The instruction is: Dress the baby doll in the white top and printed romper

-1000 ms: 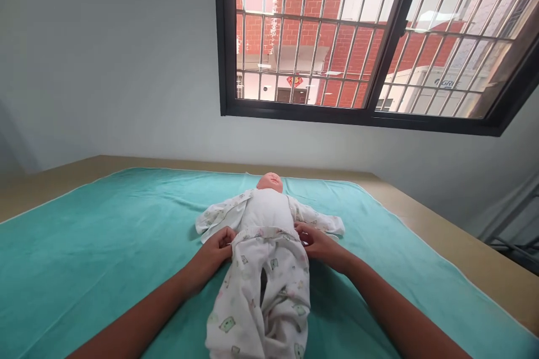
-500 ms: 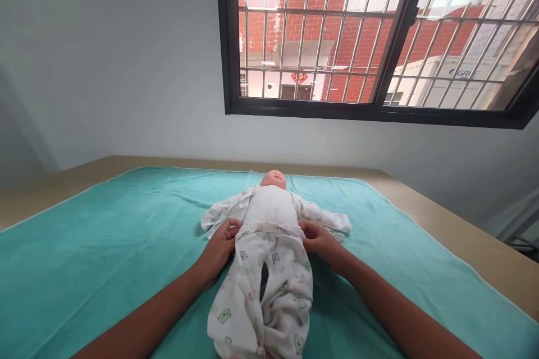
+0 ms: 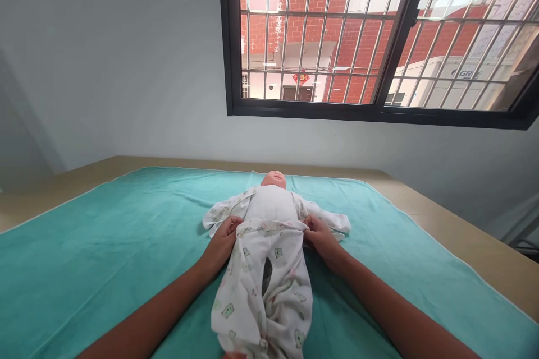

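A baby doll (image 3: 273, 179) lies on its back, head away from me, in a white printed long-sleeved top. White baby pants (image 3: 269, 280) with a green bear print cover its legs and reach the waist. At the left side of the waistband my left hand (image 3: 225, 238) pinches the cloth between closed fingers. My right hand (image 3: 322, 238) grips the right side of the same waistband, which is drawn straight between both hands. The doll's white belly (image 3: 275, 203) shows above the band. A dark gap is visible between the trouser legs.
A turquoise sheet (image 3: 126, 247) covers most of the tan table (image 3: 421, 202) under the doll. Behind it stand a grey-white wall (image 3: 168, 95) and a dark-framed window (image 3: 303, 107) with metal bars.
The waistband has gone from gathered to stretched flat and sits slightly higher on the belly. My right hand has shifted slightly upward with it; both hands keep their hold.
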Tool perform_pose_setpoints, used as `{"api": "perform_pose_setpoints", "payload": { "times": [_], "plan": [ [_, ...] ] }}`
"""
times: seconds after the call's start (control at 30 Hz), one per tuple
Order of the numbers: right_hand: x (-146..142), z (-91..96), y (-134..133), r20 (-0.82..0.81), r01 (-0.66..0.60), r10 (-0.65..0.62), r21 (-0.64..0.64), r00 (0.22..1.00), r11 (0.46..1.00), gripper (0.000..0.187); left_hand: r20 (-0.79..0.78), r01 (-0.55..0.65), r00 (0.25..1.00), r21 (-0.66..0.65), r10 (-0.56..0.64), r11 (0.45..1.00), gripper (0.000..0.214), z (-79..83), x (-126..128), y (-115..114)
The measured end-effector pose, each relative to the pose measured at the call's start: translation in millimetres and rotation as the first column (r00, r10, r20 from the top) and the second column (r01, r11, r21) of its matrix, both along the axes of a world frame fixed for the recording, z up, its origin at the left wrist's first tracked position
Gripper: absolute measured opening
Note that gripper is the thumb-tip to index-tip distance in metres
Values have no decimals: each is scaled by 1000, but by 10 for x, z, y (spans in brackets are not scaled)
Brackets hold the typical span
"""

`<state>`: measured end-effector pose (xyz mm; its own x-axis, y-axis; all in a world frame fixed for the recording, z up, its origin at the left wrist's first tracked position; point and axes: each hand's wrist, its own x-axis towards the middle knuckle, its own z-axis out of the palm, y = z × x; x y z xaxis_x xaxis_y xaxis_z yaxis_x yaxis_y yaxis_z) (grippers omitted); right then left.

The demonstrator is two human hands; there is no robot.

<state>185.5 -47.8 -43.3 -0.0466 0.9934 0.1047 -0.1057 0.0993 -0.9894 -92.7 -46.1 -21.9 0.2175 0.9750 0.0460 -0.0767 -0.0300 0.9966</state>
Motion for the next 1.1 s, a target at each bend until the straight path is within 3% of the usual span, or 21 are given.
{"api": "perform_pose_setpoints", "payload": {
  "times": [0.13,0.23,0.33,0.47,0.7,0.83,0.93,1.0,1.1],
  "plan": [
    [-24,56,-42,141,-27,21,35,990,999,24,-16,102,995,-5,-102,995,27,4,-79,28],
    [1,76,-62,140,-63,55,57,989,996,25,-1,165,986,-18,-165,986,19,23,-145,41],
    [50,64,-57,109,-52,37,144,993,988,19,-32,134,990,-11,-135,991,15,49,-167,33],
    [65,51,-78,211,-22,-34,260,977,965,8,-104,86,991,11,-84,996,32,66,-154,35],
    [-11,86,-135,338,-11,-152,435,929,900,13,-187,116,980,243,-71,963,28,39,-220,123],
    [-51,115,-131,241,14,-96,320,966,947,27,-230,155,968,251,-97,956,26,30,-221,117],
    [-67,130,-151,51,-29,26,58,998,998,31,-245,131,967,263,-65,956,27,37,-193,88],
    [-65,122,-156,-87,-66,59,-81,994,995,29,-246,106,968,273,-37,956,28,38,-175,74],
    [-53,84,-124,-205,-44,15,-139,979,989,25,-252,70,968,260,-2,963,30,31,-162,72]
  ]
}}
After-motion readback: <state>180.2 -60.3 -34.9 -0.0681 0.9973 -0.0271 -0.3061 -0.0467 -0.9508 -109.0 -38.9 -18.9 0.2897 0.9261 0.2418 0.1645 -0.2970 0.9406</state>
